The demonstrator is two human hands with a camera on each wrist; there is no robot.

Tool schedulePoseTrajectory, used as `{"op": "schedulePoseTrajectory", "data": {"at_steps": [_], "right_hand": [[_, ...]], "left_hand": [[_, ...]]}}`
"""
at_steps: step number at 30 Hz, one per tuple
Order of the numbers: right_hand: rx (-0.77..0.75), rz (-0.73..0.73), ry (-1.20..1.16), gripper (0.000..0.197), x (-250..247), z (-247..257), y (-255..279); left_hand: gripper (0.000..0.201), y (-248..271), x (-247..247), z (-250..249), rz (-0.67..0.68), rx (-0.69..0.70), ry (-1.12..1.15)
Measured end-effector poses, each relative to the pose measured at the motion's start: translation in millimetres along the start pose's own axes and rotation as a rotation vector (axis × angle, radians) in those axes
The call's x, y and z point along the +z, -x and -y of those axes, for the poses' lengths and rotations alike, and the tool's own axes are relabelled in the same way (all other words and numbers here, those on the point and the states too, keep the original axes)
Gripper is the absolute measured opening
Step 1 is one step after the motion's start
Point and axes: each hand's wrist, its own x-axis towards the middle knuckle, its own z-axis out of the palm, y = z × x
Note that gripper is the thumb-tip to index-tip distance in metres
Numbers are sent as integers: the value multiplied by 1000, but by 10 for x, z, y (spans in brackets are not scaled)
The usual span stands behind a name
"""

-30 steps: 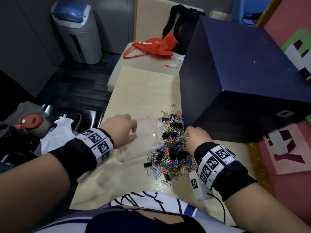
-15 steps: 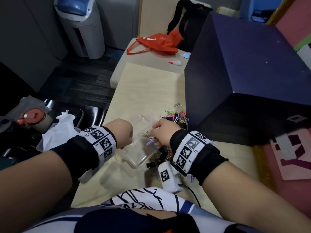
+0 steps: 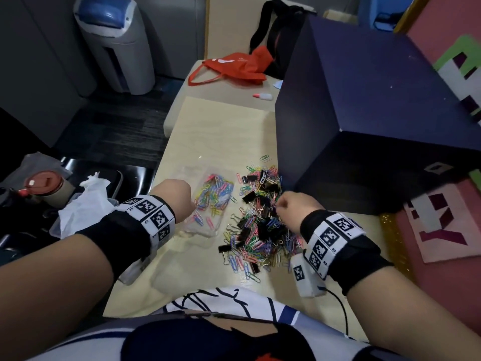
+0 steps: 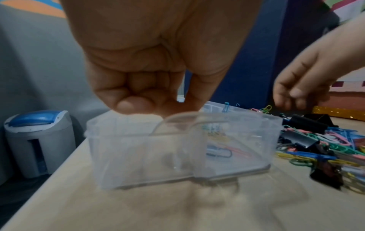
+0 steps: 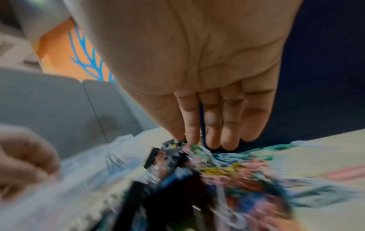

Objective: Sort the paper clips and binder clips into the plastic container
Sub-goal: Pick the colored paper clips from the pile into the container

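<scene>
Clear container on desk, holding coloured paper clips; left hand pinches its near rim. Clip pile just right of container. Right hand over pile, fingers together, straight.

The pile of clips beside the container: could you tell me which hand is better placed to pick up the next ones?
The right hand, probably. It hangs directly over the pile of clips, fingers pointing down at it. The left hand is at the plastic container, apparently steadying its rim.

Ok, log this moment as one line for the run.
left hand steadying clear container | container holds some paper clips | right hand reaching into clip pile | binder clips unsorted
</scene>
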Motion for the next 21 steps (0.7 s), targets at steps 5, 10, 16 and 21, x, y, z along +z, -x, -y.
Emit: {"op": "schedulePoseTrajectory", "data": {"at_steps": [5,10,16,21], "right_hand": [[-45,84,71,68,328,-369,43],[-56,25,126,59,508,-553,144],[-38,-54,48,73,448,-712,191],[-79,2,145,77,499,-735,204]], "left_hand": [[39,132,-42,-252,-154,52,79],[32,342,7,-735,-184,433,-13],[53,412,359,-1129,-92,727,-262],[46,360,361,-1130,-132,644,-264]]}}
